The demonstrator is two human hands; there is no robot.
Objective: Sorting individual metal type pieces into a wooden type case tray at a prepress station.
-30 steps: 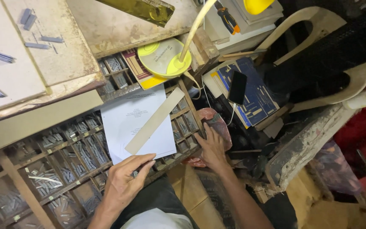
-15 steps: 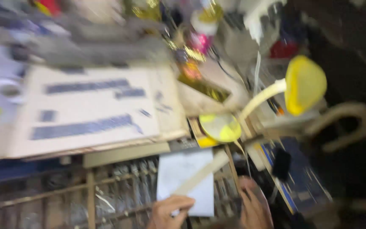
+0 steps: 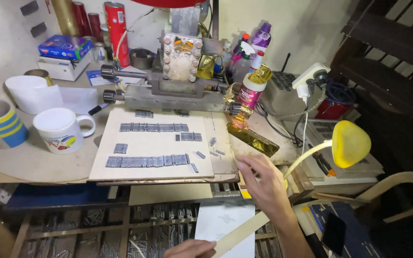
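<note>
**Hands over the type tray, board of metal type just above**

We're looking at a white paper sheet [image 3: 225, 222] lying on the compartment tray [image 3: 120, 224] at the bottom edge, with a tan strip [image 3: 242, 233] lying slanted across it. Our left hand [image 3: 190, 248] is resting by the strip's lower end, and we can't tell whether it's gripping. Our right hand [image 3: 263, 184] is hovering open, fingers loose, beside the wooden board [image 3: 158, 169] carrying rows of metal type [image 3: 149, 160]. A yellow lamp [image 3: 350, 143] is sitting to the right, two mugs [image 3: 60, 129] to the left

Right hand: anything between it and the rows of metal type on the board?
Head view: only a few loose type pieces on bare board between right hand and type rows.
</note>
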